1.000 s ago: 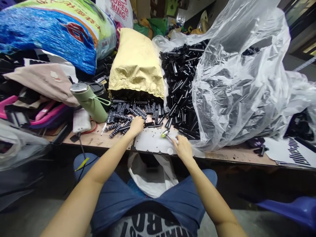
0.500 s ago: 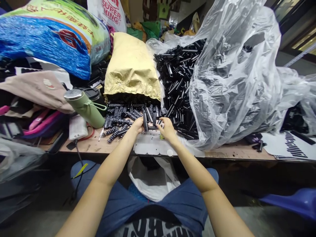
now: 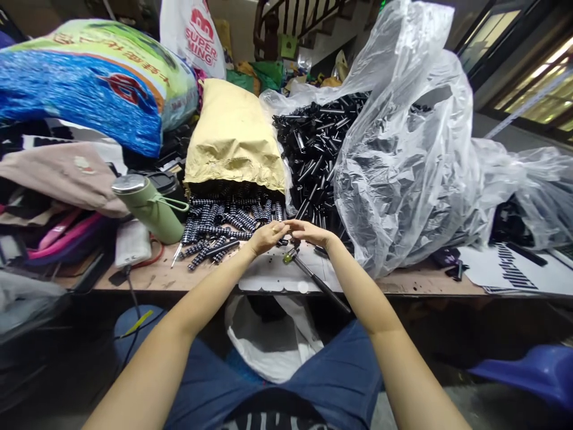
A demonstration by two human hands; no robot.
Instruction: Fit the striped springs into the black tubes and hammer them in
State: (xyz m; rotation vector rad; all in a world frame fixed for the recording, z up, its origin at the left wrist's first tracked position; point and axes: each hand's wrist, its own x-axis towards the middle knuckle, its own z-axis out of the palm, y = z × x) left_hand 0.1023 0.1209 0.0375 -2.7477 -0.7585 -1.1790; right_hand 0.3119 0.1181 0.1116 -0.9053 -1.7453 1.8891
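My left hand [image 3: 265,237] and my right hand [image 3: 312,233] meet fingertip to fingertip just above the white board [image 3: 268,276] at the table's front edge. Together they pinch a small black part [image 3: 281,227], mostly hidden by the fingers. Under my right wrist a tool with a yellow-green end [image 3: 289,257] lies on the board, its dark shaft sticking out past the table edge. Just beyond my hands, ribbed black pieces [image 3: 215,220] spill from a gold paper bag [image 3: 233,137]. Black tubes [image 3: 313,143] are heaped to the right of it.
A large clear plastic bag [image 3: 403,155] holds the tubes and spreads to the right. A green bottle [image 3: 150,206] and a white device [image 3: 131,242] lie at the left, with a blue sack [image 3: 80,83] and clothes behind. A white bag [image 3: 273,334] hangs under the table.
My right hand let go of the yellow-green tool, now lying on the board, and moved left to my left hand. Both hands lifted slightly and closed on a small black part.
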